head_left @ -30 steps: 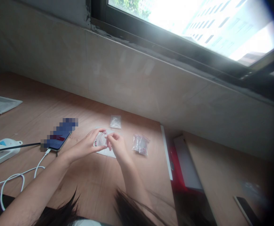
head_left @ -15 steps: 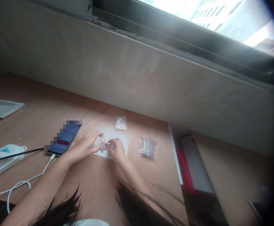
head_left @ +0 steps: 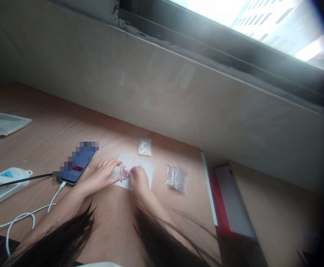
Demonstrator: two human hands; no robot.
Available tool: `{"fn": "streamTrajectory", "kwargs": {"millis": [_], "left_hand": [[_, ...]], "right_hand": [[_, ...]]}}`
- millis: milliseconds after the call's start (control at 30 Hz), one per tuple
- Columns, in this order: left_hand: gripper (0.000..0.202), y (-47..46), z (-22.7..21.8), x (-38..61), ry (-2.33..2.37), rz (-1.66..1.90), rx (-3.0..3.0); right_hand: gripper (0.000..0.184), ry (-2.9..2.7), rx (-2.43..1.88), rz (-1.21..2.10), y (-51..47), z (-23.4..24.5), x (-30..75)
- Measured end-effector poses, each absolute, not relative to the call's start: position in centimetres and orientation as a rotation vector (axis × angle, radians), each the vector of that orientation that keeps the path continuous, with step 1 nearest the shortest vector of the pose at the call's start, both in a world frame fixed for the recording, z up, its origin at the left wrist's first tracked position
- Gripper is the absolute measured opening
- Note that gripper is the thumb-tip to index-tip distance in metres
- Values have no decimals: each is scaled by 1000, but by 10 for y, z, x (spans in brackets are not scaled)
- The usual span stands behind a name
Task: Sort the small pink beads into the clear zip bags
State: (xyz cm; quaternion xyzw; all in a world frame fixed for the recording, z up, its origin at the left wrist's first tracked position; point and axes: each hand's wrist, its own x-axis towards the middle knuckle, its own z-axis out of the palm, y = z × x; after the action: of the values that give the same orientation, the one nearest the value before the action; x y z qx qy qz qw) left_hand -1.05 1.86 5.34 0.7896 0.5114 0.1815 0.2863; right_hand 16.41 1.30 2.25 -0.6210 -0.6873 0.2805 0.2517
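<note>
My left hand (head_left: 107,173) lies over the left side of a white sheet (head_left: 147,166), thumb and fingers curved around the two ends of a small clear bag with a pink edge (head_left: 121,171). Several small pink beads (head_left: 125,171) show by the bag's mouth, along with small silvery pieces (head_left: 123,178). Whether the beads lie inside or just beside the bag is too small to tell. My right hand (head_left: 139,178) is closed on the sheet right of the beads, its fingertips curled and mostly hidden; what they hold, if anything, does not show.
A clear packet (head_left: 145,147) lies behind the sheet; zip bags (head_left: 176,178) lie to its right. Left of my hands are a phone (head_left: 79,163) with a white cable (head_left: 50,204), a white power strip (head_left: 8,185) and a white packet (head_left: 7,124). A wall rises behind the desk.
My right hand has turned slightly, so its fingertips are more hidden and the pink beads show more clearly. My left hand keeps its place at the bag. The camera view has shifted slightly.
</note>
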Motion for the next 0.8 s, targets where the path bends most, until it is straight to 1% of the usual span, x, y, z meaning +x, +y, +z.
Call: {"fn": "streamTrajectory", "kwargs": {"millis": [100, 167, 300, 400, 500, 800], "left_hand": [[42, 18, 53, -8, 1368, 497, 2096], [42, 18, 52, -7, 1368, 518, 2089], [43, 17, 50, -8, 1374, 547, 2078], [44, 17, 52, -10, 1364, 539, 2084], [43, 16, 54, -9, 1370, 524, 2084], [42, 17, 46, -8, 1394, 546, 2090]], "right_hand": [[14, -1748, -1561, 953, 16, 33, 162], [16, -1708, -1532, 989, 16, 35, 161], [9, -1726, -1712, 860, 14, 26, 161], [2, -1792, -1758, 853, 12, 16, 162], [2, -1843, -1783, 834, 12, 13, 162], [5, -1996, -1940, 760, 18, 25, 151]]}}
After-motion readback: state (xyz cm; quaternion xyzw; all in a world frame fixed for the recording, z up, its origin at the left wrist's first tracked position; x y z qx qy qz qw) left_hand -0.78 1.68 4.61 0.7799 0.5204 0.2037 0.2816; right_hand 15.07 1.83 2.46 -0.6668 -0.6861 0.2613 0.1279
